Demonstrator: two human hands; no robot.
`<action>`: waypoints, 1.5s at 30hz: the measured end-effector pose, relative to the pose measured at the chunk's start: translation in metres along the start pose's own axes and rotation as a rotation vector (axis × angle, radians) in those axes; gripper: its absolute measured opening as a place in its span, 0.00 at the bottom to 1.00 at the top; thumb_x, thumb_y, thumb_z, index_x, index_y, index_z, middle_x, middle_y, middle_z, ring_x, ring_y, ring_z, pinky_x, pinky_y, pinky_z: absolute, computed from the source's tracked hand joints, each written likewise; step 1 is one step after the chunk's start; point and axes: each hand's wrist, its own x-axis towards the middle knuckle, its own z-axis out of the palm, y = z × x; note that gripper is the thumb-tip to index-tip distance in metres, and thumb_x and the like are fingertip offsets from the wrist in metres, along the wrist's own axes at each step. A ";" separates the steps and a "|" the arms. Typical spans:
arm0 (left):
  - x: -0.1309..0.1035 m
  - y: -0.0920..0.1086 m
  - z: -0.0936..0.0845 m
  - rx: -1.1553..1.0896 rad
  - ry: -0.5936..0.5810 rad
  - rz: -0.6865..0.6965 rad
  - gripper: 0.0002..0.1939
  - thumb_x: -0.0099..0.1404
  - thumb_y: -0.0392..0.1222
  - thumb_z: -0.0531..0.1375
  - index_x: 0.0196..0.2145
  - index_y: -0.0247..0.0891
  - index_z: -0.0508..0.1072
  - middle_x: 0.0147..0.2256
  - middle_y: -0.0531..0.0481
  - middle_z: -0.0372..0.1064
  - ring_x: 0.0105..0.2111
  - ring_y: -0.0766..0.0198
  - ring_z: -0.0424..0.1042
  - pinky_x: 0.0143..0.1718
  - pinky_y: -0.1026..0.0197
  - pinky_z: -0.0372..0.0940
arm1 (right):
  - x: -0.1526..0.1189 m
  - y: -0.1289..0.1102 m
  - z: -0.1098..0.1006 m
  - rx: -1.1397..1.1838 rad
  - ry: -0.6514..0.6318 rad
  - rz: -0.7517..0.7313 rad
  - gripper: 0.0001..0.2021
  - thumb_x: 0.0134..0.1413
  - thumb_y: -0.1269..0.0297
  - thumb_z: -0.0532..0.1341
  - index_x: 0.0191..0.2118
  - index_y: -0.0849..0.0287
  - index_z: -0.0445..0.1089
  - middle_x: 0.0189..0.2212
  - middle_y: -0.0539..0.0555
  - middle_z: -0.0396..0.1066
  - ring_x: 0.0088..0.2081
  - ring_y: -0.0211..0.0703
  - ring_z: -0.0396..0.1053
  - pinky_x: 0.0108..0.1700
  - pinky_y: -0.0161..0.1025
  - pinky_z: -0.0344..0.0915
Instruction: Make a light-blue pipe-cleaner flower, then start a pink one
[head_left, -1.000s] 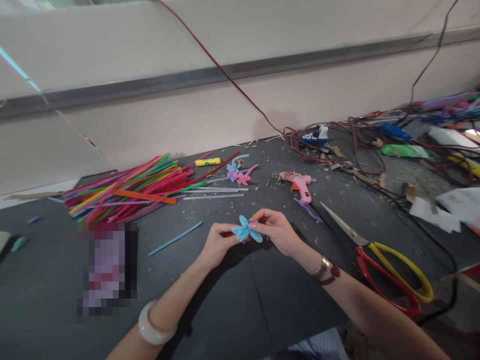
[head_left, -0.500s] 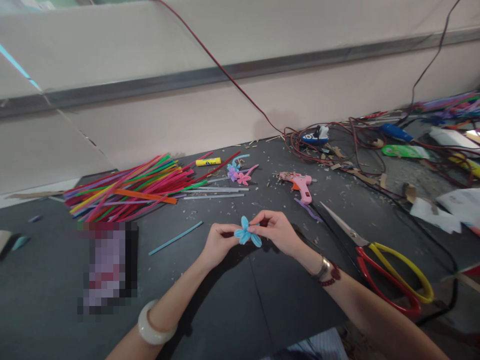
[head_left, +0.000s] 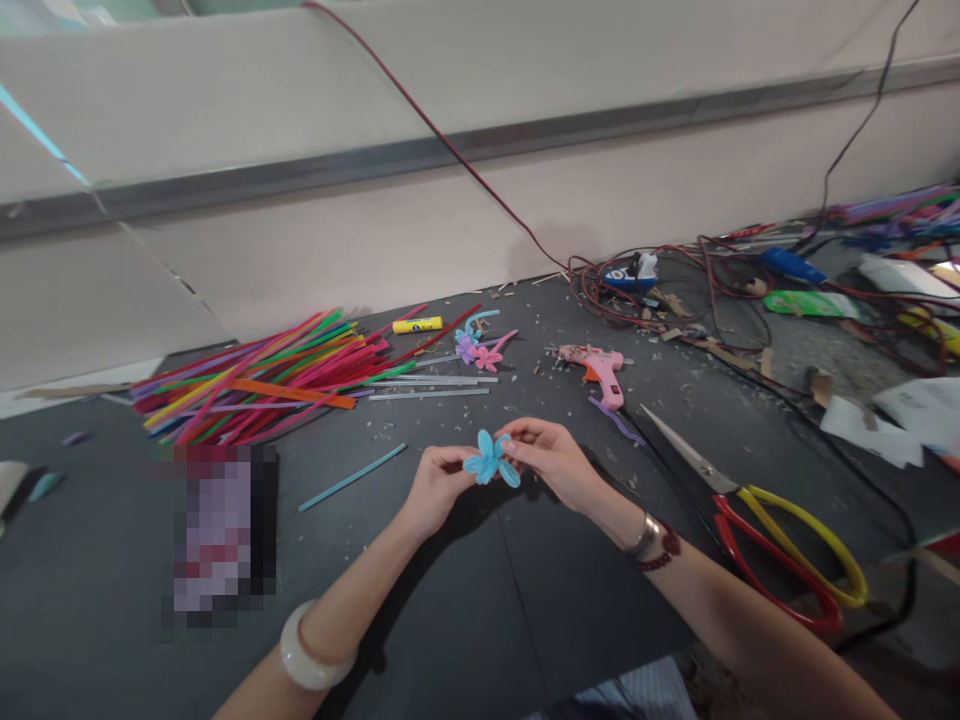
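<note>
A blue pipe-cleaner flower [head_left: 489, 462] with several looped petals is held over the dark table [head_left: 450, 610]. My left hand [head_left: 441, 487] pinches it from the left, near its lower left petal. On the other side, the thumb and fingers of my right hand [head_left: 551, 460] grip a petal at the upper right. A straight blue pipe cleaner [head_left: 352, 478] lies on the table left of my left hand. Farther back rest small finished-looking flowers, a purple one [head_left: 466, 347] and a pink one [head_left: 487, 359], beside another blue one.
Colorful pipe cleaners [head_left: 262, 385] lie piled at the back left, near a yellow glue stick [head_left: 418, 325]. A pink glue gun [head_left: 600, 373] and large scissors [head_left: 724, 485] are to the right. Tangled cables [head_left: 712, 290] run along the wall. A pixelated object [head_left: 217, 530] lies left.
The blue flower has turned and shifted slightly left. My right fingers have moved from near its middle to its upper right petal.
</note>
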 end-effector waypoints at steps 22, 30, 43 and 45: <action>0.003 -0.001 -0.002 -0.047 0.103 0.014 0.06 0.49 0.39 0.63 0.25 0.33 0.77 0.26 0.47 0.74 0.28 0.62 0.68 0.34 0.62 0.62 | 0.001 -0.007 0.003 -0.143 0.009 -0.036 0.08 0.41 0.68 0.63 0.32 0.60 0.73 0.21 0.49 0.71 0.21 0.31 0.65 0.26 0.31 0.65; 0.002 -0.001 -0.002 -0.067 0.028 0.002 0.06 0.50 0.38 0.62 0.25 0.34 0.77 0.28 0.46 0.74 0.29 0.62 0.69 0.34 0.62 0.62 | -0.002 -0.005 0.001 -0.207 0.020 -0.069 0.07 0.42 0.67 0.63 0.32 0.57 0.74 0.22 0.49 0.71 0.22 0.32 0.65 0.25 0.31 0.65; 0.002 0.003 -0.002 0.167 0.070 0.058 0.04 0.50 0.36 0.61 0.23 0.33 0.76 0.21 0.51 0.72 0.23 0.66 0.67 0.28 0.67 0.61 | -0.002 0.001 0.004 -0.203 0.037 -0.100 0.09 0.43 0.66 0.62 0.35 0.57 0.71 0.24 0.49 0.69 0.25 0.34 0.67 0.29 0.33 0.66; 0.002 0.001 -0.002 0.181 0.126 0.079 0.04 0.50 0.36 0.61 0.23 0.32 0.75 0.20 0.52 0.71 0.22 0.67 0.66 0.27 0.67 0.60 | -0.002 0.004 0.004 -0.186 0.065 -0.095 0.08 0.43 0.66 0.62 0.34 0.58 0.69 0.24 0.49 0.69 0.25 0.33 0.66 0.29 0.32 0.66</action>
